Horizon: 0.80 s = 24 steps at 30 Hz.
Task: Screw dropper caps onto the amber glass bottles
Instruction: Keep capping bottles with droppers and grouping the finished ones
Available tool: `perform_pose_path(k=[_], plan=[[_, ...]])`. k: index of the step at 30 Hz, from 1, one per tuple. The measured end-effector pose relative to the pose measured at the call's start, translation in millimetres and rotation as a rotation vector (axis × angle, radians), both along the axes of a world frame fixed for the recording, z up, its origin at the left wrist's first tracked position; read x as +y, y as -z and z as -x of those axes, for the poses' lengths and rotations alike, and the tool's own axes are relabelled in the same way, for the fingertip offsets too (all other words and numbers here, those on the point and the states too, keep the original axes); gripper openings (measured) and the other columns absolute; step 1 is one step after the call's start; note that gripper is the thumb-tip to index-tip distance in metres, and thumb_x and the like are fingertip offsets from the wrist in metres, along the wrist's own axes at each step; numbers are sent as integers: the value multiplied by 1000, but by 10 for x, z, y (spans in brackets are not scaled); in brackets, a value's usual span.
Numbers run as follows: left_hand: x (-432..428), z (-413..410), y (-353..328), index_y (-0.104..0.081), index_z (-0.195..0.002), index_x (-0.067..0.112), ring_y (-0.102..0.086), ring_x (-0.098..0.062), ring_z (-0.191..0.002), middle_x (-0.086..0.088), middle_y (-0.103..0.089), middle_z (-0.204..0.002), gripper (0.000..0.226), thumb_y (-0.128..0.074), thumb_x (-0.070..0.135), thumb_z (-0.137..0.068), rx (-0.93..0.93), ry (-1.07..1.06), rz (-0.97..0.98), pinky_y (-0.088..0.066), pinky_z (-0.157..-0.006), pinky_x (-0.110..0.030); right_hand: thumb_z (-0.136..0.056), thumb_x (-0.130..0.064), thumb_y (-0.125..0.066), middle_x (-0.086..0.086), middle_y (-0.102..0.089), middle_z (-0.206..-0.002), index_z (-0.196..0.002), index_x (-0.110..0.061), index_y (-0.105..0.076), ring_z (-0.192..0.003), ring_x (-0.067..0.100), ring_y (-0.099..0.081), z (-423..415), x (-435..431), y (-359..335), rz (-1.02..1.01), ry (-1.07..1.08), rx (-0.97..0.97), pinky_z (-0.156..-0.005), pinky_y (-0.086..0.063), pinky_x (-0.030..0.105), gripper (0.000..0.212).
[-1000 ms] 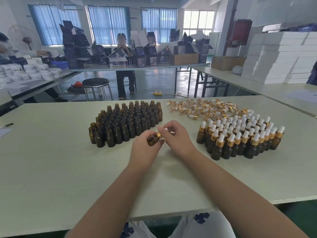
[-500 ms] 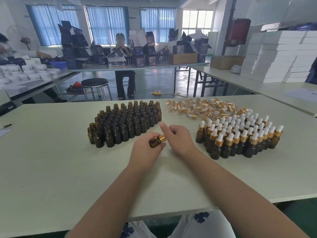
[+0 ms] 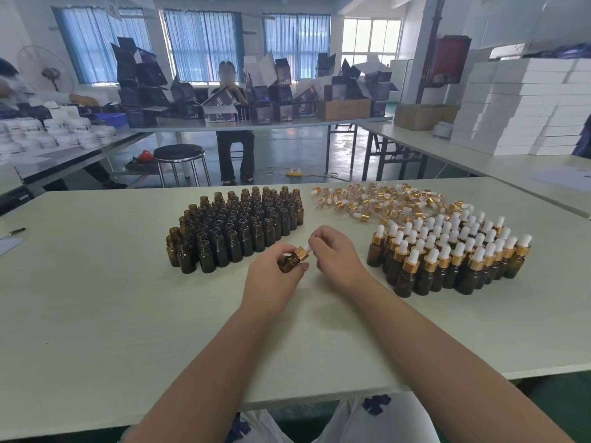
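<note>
The left hand has its fingers clamped round the tilted amber bottle above the desk, near the uncapped bottles. The right hand has its fingers pinching the dropper cap. Turning the gold collar rather than the soft bulb should seat it squarely.

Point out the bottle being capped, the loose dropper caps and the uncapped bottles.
bottle being capped (image 3: 286,263), head view, amber glass body.
loose dropper caps (image 3: 377,199), head view, middle of pile.
uncapped bottles (image 3: 236,227), head view, centre of cluster.
</note>
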State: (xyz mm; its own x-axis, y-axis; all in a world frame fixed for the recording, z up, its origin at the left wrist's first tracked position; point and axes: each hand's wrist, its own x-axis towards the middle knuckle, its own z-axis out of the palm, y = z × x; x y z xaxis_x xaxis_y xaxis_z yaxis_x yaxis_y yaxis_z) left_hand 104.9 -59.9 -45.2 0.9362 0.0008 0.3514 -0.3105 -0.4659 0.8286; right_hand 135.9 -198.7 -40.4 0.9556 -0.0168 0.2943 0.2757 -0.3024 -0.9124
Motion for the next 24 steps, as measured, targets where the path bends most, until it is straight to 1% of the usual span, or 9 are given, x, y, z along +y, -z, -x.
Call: perform_pose_path(k=[4,8,10,12,14,16,17,21,24], plan=[[-2,4,0,-57,-87,41,-56,2,-80,19,-61,-84,25,-76,26,-79,5,2,-3,-40,-66,-15,-94,-29,-52,-8,-40,-53,-64,-14,-49,-55,10,-39,21,-8,-5,119,33,-39,-57,-36,28,33],[-6,4,5,-57,-83,42,-57,2,-79,16,-63,-82,25,-76,25,-78,-2,16,-4,-41,-65,-15,-96,-48,-46,-9,-30,-44,-54,-18,-37,-46,6,-29,31,6,-18,161,49,-33,-45,-24,18,52],[-5,1,8,-56,-80,42,-56,5,-79,16,-63,-81,25,-75,26,-78,-1,22,4,-40,-64,-12,-95,-53,-42,-9,-29,-44,-54,-19,-35,-45,6,-29,39,13,-23,157,58,-31,-45,-26,17,54],[-4,-4,11,-56,-79,42,-55,6,-79,16,-63,-81,25,-75,27,-79,0,26,11,-41,-65,-14,-95,-49,-44,-10,-35,-50,-58,-18,-41,-49,5,-33,41,10,-19,135,59,-40,-48,-28,16,49],[-6,-6,13,-57,-80,41,-56,4,-79,16,-64,-81,23,-75,27,-79,2,28,16,-43,-67,-17,-94,-35,-50,-7,-42,-57,-64,-17,-48,-55,8,-39,38,7,-26,111,44,-31,-56,-36,25,35],[-6,-9,15,-57,-79,40,-57,1,-77,15,-64,-80,23,-75,26,-78,4,23,12,-45,-68,-20,-90,-24,-53,-6,-46,-60,-67,-18,-51,-58,10,-42,43,4,-39,106,21,-20,-58,-37,27,24],[-5,-10,16,-57,-79,40,-57,1,-77,14,-63,-80,23,-75,26,-78,4,20,6,-45,-68,-21,-90,-22,-54,-6,-45,-60,-66,-18,-50,-57,9,-41,44,0,-39,111,13,-24,-57,-37,26,24],[1,-13,23,-56,-78,41,-57,-1,-78,12,-63,-81,25,-76,26,-78,-6,18,-22,-46,-69,-23,-94,-31,-54,-9,-33,-45,-54,-18,-40,-47,5,-32,46,-10,-27,170,28,-53,-47,-26,17,44],[-7,-17,21,-56,-77,40,-57,-3,-77,12,-63,-79,25,-76,25,-77,-15,17,-37,-46,-69,-24,-95,-42,-52,-9,-29,-40,-44,-24,-35,-42,7,-29,39,0,-28,176,44,-41,-42,-26,15,57]])
